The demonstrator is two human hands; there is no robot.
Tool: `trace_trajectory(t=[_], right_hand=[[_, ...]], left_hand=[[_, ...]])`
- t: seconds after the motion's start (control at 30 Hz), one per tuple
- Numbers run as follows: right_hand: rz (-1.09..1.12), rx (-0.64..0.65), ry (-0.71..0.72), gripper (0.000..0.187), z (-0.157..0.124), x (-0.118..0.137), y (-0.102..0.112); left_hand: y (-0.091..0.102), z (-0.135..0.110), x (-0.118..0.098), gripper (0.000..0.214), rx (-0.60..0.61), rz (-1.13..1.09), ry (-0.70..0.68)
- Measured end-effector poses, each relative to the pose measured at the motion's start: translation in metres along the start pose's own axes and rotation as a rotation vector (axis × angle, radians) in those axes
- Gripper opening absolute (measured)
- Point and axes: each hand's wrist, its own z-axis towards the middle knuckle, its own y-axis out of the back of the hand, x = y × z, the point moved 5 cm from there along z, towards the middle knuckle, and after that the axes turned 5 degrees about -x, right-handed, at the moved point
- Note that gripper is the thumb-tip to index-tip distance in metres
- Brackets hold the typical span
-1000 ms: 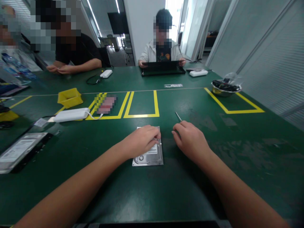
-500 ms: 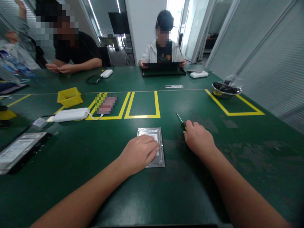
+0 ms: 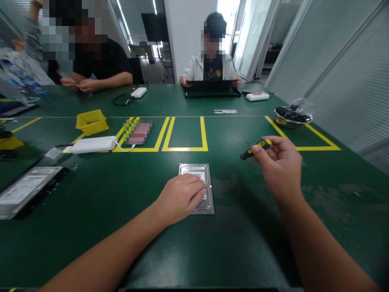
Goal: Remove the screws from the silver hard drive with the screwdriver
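Observation:
Flat on the green table lies a silver hard drive [image 3: 207, 204] with a white label. My left hand [image 3: 184, 195] covers its left and middle part, fingers curled together over it; their grip underneath is partly hidden. To the right, my right hand [image 3: 281, 164] is raised above the table, pinching a black-and-yellow screwdriver [image 3: 251, 150] between thumb and fingers. The screwdriver's tip points down and left, apart from the drive, and its thin shaft is blurred.
Another, larger drive [image 3: 33, 188] lies at the left. A white power bank [image 3: 94, 144], a yellow bin [image 3: 91, 121] and yellow tape outlines stand beyond. At the back right is a metal bowl [image 3: 291, 123] of dark parts. Two people sit across the table; one holds a black panel [image 3: 212, 88].
My right hand has lifted the screwdriver off the table and moved right, turning it so its tip points toward me and down. My left hand stays on the hard drive.

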Motion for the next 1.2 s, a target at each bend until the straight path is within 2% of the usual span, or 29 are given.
trace_trajectory(t=[0.1, 0.2, 0.37, 0.57, 0.73, 1.2], right_hand=[[0.342, -0.068, -0.059, 0.029, -0.003, 0.005, 0.003], [0.461, -0.084, -0.075, 0.028, -0.008, 0.012, 0.003], [0.441, -0.042, 0.003, 0.025, -0.02, 0.031, 0.004], [0.406, 0.058, 0.143, 0.021, -0.033, 0.05, 0.0], [0.418, 0.112, 0.147, 0.019, -0.037, 0.05, -0.006], [0.433, 0.129, 0.168, 0.021, -0.037, 0.046, -0.008]], left_hand=[[0.0, 0.0, 0.001, 0.028, 0.003, -0.001, -0.005], [-0.001, 0.0, 0.002, 0.028, -0.001, -0.005, -0.003], [-0.001, 0.0, 0.002, 0.027, -0.024, 0.011, -0.019], [-0.002, -0.001, -0.003, 0.03, 0.008, 0.07, -0.081], [0.0, -0.002, -0.005, 0.031, 0.024, 0.095, -0.101], [-0.003, -0.002, -0.003, 0.03, 0.021, 0.155, -0.12]])
